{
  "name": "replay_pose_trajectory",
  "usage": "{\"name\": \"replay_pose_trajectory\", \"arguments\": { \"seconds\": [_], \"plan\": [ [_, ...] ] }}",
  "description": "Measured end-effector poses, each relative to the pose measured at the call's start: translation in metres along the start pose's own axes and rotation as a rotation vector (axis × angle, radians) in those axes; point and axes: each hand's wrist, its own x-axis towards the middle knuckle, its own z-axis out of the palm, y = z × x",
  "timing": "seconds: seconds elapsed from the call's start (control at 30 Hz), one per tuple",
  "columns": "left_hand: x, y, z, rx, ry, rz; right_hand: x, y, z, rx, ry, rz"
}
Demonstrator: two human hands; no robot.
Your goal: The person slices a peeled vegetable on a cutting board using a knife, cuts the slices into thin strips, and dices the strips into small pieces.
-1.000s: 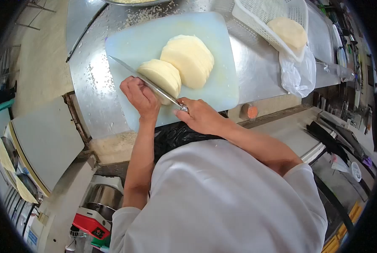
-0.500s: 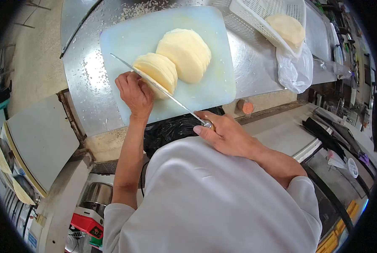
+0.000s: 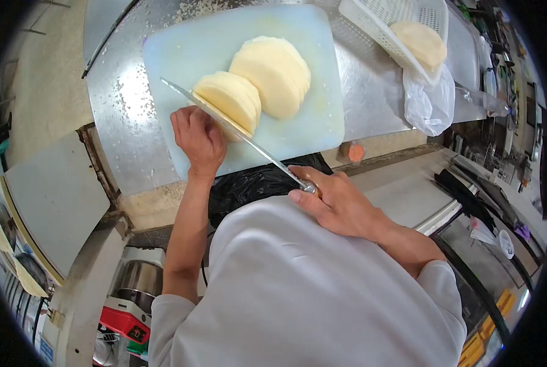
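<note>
My right hand (image 3: 340,205) is wrapped round the handle of a long, thin-bladed knife (image 3: 267,156). The blade slants up and left across the left piece of a large, pale-yellow peeled root vegetable (image 3: 233,96), which is cut into slices leaning together. On the near side of the blade, my left hand (image 3: 198,142) has curled fingers against this piece; its fingertips are partly hidden. Touching it on the right lies a bigger sliced portion (image 3: 273,73) of the same vegetable. Both rest on a whitish cutting board (image 3: 313,131).
The board lies on a metal table (image 3: 126,147) strewn with small pale bits. At the back right, a white perforated basket (image 3: 371,30) holds a whole peeled vegetable (image 3: 421,43), with a white plastic bag (image 3: 429,101) beside it. Black plastic (image 3: 249,189) hangs at the near edge.
My right hand has drawn the knife slightly back, right and toward my body. My left hand stays against the vegetable, and the view has shifted a little.
</note>
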Motion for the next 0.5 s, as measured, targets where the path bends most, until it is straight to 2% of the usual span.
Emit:
{"name": "replay_pose_trajectory", "arguments": {
  "seconds": [0.1, 0.5],
  "plan": [
    [0.000, 0.000, -0.003, 0.006, -0.045, -0.019, -0.003, 0.004, 0.004, -0.015, 0.031, -0.004],
    [0.001, -0.001, 0.000, -0.026, 0.005, 0.017, -0.001, 0.016, 0.009, -0.014, 0.049, -0.069]
  ]
}}
